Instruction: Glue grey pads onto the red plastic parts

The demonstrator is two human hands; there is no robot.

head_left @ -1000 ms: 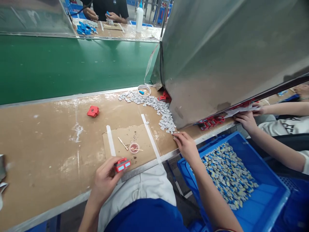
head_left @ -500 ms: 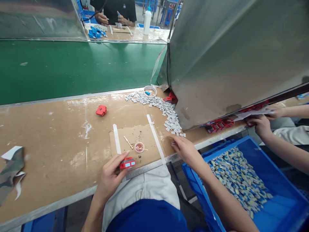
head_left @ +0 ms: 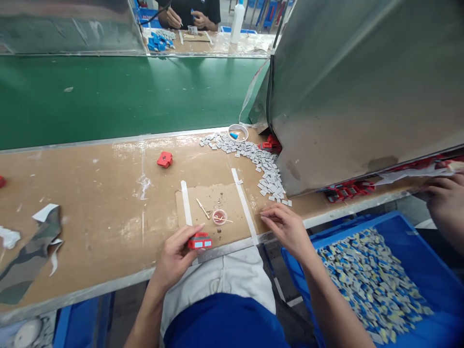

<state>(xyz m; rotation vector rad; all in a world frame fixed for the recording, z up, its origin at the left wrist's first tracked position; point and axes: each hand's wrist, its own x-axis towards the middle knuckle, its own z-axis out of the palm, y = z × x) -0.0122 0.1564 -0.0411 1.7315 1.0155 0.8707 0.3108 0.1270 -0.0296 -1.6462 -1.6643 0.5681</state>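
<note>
Both forearms are bare and reach forward and up from the bottom of the view, the left one rising from the lower left and the right one slanting in from the lower right. The left hand [head_left: 177,253] lies low and close to the body, wrist nearly straight, the back of the hand turned upward; its thumb and fingers are curled toward each other in a pinch at the fingertips [head_left: 194,232]. The right hand [head_left: 286,226] is set further forward and well apart from the left, palm down, knuckles raised, fingers bent and drawn together to point leftward. Whether its fingertips press on anything cannot be told.
</note>
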